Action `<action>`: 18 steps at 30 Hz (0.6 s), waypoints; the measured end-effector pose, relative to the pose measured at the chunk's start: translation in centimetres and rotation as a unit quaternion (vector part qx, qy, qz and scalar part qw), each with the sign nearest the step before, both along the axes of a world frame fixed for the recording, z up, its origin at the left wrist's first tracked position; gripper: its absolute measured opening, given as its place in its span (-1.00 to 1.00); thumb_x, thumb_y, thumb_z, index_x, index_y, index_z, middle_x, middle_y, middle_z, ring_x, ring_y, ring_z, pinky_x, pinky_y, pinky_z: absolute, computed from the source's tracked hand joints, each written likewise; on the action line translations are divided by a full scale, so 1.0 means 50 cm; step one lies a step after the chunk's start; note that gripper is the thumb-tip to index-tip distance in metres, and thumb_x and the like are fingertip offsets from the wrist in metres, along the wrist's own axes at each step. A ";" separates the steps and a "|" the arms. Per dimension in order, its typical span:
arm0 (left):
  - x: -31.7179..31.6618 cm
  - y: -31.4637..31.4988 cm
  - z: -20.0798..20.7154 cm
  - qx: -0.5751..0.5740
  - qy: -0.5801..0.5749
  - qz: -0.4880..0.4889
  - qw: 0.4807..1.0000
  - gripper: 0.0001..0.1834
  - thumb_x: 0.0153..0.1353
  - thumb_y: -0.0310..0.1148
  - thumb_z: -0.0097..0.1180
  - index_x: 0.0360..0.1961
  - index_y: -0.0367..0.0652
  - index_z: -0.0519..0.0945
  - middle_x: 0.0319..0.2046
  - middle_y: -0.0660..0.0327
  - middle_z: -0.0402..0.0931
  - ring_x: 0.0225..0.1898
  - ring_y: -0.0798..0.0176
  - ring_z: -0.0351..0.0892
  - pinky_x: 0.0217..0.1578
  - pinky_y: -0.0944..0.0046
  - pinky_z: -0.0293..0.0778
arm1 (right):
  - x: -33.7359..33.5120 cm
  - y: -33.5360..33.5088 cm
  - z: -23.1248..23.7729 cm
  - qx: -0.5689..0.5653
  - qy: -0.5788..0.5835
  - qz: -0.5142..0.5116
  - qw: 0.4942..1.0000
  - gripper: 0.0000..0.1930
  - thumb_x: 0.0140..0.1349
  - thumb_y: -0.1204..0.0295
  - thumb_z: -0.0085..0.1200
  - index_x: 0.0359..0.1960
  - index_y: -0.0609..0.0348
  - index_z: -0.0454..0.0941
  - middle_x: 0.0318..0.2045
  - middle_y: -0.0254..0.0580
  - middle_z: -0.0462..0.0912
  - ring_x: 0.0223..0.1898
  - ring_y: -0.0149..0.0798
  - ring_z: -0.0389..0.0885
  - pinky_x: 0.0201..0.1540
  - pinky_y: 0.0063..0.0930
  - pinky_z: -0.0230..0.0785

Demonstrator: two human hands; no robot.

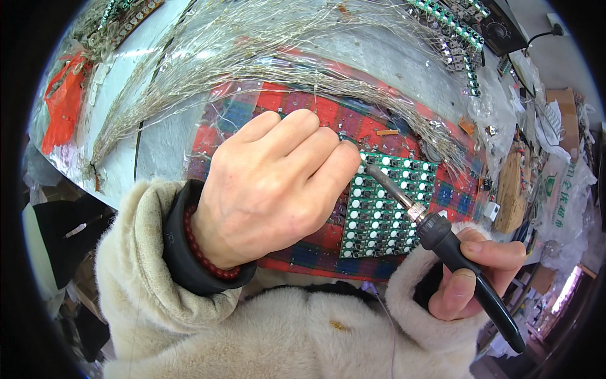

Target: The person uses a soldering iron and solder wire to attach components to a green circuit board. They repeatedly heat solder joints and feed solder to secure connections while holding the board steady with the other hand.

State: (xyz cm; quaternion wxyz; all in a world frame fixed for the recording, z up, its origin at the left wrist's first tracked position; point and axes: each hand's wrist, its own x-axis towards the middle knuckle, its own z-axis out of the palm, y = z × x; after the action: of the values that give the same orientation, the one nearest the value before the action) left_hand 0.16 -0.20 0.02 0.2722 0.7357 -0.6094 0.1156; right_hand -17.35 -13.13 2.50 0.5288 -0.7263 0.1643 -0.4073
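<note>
Here's the grey-white tabletop, sweeping across the upper half of the frame with its edges bowed by the lens. Across the bottom comes the pale fleece coat, sleeves reaching in from both lower corners. A long, loose bundle of thin silvery wires arches from the left over the top and down toward the right. Under its curve, in the middle, lies the red-and-blue plaid cloth, dotted with small scraps.

And now the hands! The left hand sits dead centre, back up, fingers curled under; the fingertips are hidden, so I can't tell whether they're gripping anything. Just right of it, on the cloth, lies the green circuit board panel, rows of white round parts and black ones running across it, its upper left partly behind that hand.

In slants the soldering iron, crossing over the panel, metal tip pointing up-left, close to the left hand's knuckles; contact I can't judge. Its black handle is gripped firmly by the right hand at lower right.

Smaller now: a crumpled red plastic bag at upper left, a black box with a dial at upper right, a wooden block at right, a dark red bead bracelet round the left wrist.
</note>
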 end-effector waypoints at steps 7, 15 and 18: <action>-0.004 -0.003 -0.001 0.003 0.000 0.008 1.000 -0.66 -0.27 -0.53 0.34 -0.36 -0.18 0.56 -0.54 0.29 0.37 -0.52 0.26 0.37 -0.51 0.27 0.31 | -0.003 -0.003 0.001 -0.001 0.006 0.005 1.000 -0.53 0.13 0.22 0.34 -0.27 0.32 0.32 -0.77 -0.33 0.31 -0.79 -0.52 0.15 -0.71 -0.61 -0.13; -0.007 -0.003 0.002 0.022 0.003 0.021 1.000 -0.68 -0.25 -0.54 0.34 -0.38 -0.17 0.55 -0.56 0.29 0.36 -0.52 0.24 0.37 -0.50 0.27 0.31 | -0.003 -0.004 0.008 0.006 0.034 0.003 0.999 -0.52 0.14 0.16 0.32 -0.26 0.27 0.33 -0.78 -0.36 0.28 -0.78 -0.55 0.12 -0.69 -0.61 -0.14; -0.009 -0.002 0.002 0.024 0.000 0.026 0.999 -0.68 -0.25 -0.56 0.34 -0.38 -0.17 0.55 -0.57 0.29 0.35 -0.52 0.24 0.37 -0.50 0.27 0.31 | -0.003 0.000 0.013 0.006 0.067 -0.005 0.998 -0.52 0.17 0.10 0.25 -0.27 0.23 0.29 -0.74 -0.38 0.27 -0.72 -0.56 0.12 -0.63 -0.62 -0.11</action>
State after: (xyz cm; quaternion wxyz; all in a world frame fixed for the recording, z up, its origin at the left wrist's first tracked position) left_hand -0.30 -0.29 0.14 0.2509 0.7577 -0.5927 0.1078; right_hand -17.49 -13.12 3.14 0.5191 -0.7476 0.2059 -0.3595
